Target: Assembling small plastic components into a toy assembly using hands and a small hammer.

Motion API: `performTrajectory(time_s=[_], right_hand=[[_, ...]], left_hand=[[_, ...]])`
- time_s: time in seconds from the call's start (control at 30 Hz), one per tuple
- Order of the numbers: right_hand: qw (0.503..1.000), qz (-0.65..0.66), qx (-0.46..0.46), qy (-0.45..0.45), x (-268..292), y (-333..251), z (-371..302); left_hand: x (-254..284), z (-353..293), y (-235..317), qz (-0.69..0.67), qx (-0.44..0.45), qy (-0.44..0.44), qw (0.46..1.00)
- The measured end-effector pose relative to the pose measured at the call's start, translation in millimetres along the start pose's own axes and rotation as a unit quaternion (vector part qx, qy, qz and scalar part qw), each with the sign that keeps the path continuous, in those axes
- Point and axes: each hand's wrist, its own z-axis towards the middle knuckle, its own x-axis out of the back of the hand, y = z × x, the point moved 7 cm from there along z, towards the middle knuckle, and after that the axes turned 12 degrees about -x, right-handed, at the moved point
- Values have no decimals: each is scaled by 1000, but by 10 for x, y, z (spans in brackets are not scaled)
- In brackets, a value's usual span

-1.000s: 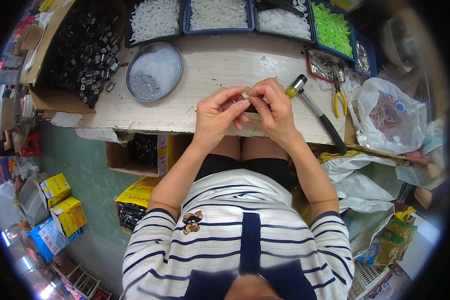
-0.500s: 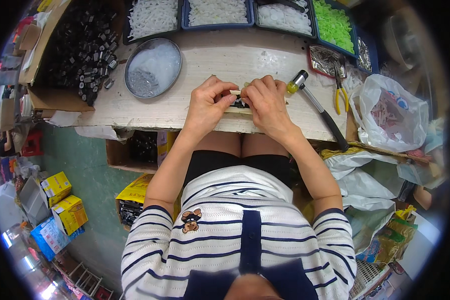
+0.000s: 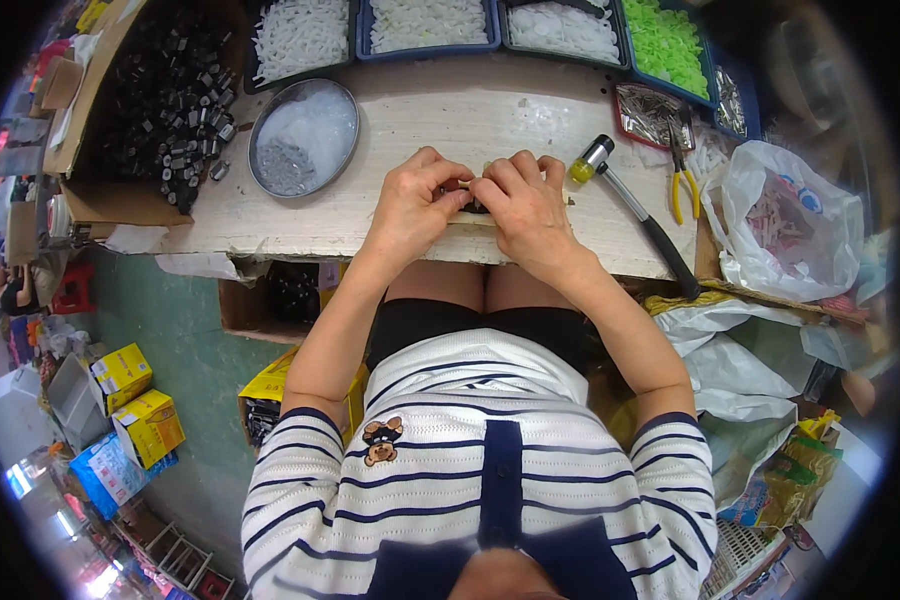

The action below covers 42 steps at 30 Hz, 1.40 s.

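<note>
At the table's front edge my two hands meet over a small dark part [image 3: 477,207], mostly hidden by my fingers. My left hand [image 3: 415,205] is closed, thumb and forefinger pinching at the part's left side. From the right, my right hand [image 3: 532,212] bends its fingers over the same part, thumb and fingertips pressed on it. What exactly the part is cannot be made out. Just right of my right hand lies a mallet [image 3: 658,238] with a yellow face, metal head and black handle. Beyond it are yellow-handled pliers [image 3: 684,188].
A round metal bowl [image 3: 336,166] of small clear pieces stands at left, beside a cardboard box [image 3: 120,206] of black parts. Trays of white pieces [image 3: 430,24] and green pieces [image 3: 662,45] line the back. A red tray of metal pieces [image 3: 642,112] and a plastic bag [image 3: 830,245] are right.
My right hand has shifted slightly left and its fingers cover more of the dark part. My left hand stays nearly in place. The whole view has shifted slightly.
</note>
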Motion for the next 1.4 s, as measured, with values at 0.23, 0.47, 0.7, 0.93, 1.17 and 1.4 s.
performTrajectory(time_s=[0.23,0.47,0.7,0.93,1.17,1.4], right_hand=[[991,22,-100,87,514,650,67],[928,-260,-264,27,820,1740,42],[913,-312,-263,-14,606,1911,148],[935,-262,-237,14,664,1953,170],[965,-112,-231,53,781,2011,155],[961,-26,-259,90,916,1891,100]], left_hand=[[-125,211,192,208,-56,-136,967],[-163,1117,454,192,-126,-121,966],[-497,2102,257,373,-160,-63,912],[-500,2279,121,309,-173,-79,932],[-362,2342,47,228,-206,7,952],[-217,2184,36,-26,-58,-20,998]])
